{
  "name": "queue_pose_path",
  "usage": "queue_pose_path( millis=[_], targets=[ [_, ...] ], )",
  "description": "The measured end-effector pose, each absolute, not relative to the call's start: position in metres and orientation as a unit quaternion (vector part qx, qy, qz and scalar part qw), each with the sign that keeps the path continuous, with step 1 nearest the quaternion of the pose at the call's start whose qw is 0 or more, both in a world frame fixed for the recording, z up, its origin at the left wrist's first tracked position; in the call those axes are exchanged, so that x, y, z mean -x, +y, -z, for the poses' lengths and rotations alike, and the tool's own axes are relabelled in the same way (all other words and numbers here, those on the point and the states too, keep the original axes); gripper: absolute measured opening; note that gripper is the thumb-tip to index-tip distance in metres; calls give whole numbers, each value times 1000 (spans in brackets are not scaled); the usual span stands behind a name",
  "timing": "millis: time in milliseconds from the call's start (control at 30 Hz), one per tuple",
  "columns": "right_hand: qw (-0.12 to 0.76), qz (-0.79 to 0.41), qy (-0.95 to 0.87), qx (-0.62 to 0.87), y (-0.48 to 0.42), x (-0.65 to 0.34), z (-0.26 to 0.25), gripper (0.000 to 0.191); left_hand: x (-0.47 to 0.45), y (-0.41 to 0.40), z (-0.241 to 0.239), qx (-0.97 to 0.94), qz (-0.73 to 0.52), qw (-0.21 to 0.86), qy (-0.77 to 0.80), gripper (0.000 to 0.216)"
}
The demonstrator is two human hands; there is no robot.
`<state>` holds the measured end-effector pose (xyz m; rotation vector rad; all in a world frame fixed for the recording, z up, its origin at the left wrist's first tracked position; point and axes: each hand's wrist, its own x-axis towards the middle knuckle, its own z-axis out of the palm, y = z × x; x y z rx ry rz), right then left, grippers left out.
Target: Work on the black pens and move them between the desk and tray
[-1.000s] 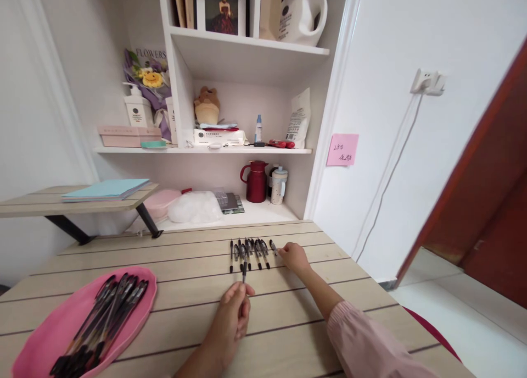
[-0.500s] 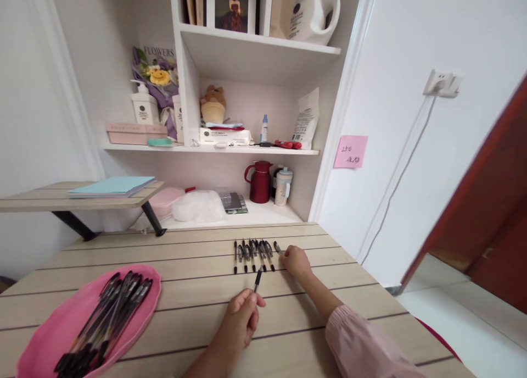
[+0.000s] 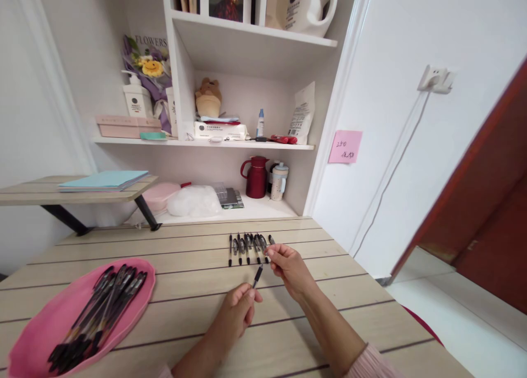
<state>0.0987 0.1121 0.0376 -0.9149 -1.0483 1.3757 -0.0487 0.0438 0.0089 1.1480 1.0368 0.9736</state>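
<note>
My left hand (image 3: 236, 310) is closed around a pen (image 3: 257, 276), whose black end points up and away from me. Just beyond it, my right hand (image 3: 288, 263) has thumb and fingertips pinched together beside the row of pens. Whether anything sits in that pinch I cannot make out. Several black pens and pen caps (image 3: 247, 248) lie side by side on the wooden table (image 3: 197, 312). One dark cap (image 3: 271, 239) lies at the row's right end, just past my right fingertips.
To the left, a pink tray (image 3: 142, 301) holds several black pens (image 3: 111, 312). Behind it stands a small raised shelf (image 3: 135, 194) with blue-covered paper (image 3: 102, 180) on top. A red jug (image 3: 256, 177), a cup (image 3: 279, 181) and a plastic bag (image 3: 193, 201) stand behind the table.
My right hand has come away from the cap at the row's right end and moved left, closer to the pen in my left hand. The view has shifted slightly.
</note>
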Motion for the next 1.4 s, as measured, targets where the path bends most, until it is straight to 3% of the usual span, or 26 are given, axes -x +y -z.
queue_pose_path(
  millis=[533, 733, 1200, 1400],
  targets=[
    [478, -647, -473, 359, 99, -96, -40, 27, 50, 49, -5, -492, -414, 627, 440, 38],
    [473, -638, -475, 379, 99, -98, -37, 28, 53, 56, 3, -487, -396, 635, 451, 43],
    [485, -593, -488, 419, 97, -90, -31, 33, 47, 48, 3, -535, -428, 561, 465, 24],
    [477, -666, -467, 334, 94, -91, -33, 35, 50, 54, 10, -537, -441, 558, 454, 27]
  ],
)
